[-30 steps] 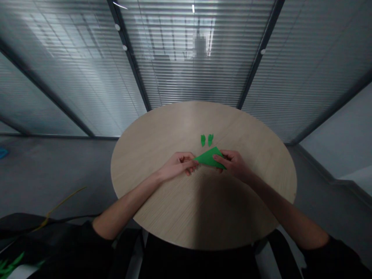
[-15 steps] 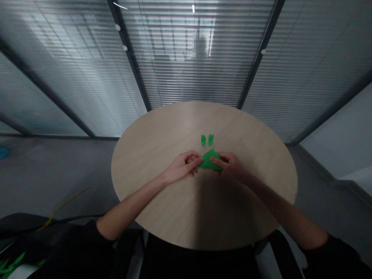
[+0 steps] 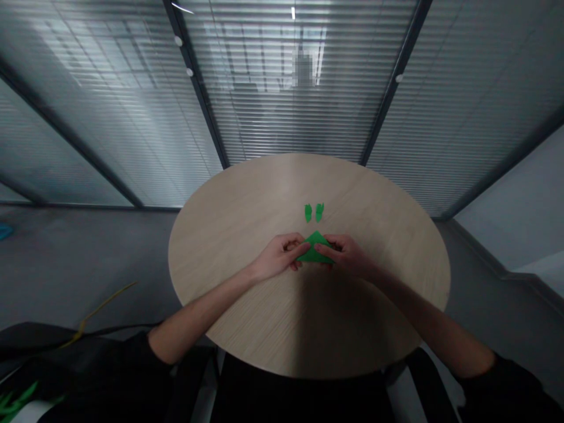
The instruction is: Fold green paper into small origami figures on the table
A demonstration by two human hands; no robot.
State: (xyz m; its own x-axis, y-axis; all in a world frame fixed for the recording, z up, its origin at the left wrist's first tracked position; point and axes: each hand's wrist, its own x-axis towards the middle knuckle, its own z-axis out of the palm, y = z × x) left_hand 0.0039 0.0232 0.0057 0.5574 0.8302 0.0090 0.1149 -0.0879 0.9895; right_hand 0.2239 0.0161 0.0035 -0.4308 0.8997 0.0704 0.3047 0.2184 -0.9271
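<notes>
The left hand (image 3: 279, 255) and right hand (image 3: 346, 254) have drawn closer, pinching the green paper triangle (image 3: 314, 248), now narrower, between them, with two small green paper cutouts (image 3: 314, 212) just beyond the hands on the table (image 3: 247, 217).

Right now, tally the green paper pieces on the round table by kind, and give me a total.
Folded green paper triangle, between the left hand and right hand: 1
Small green paper cut-outs: 2
Total: 3
</notes>
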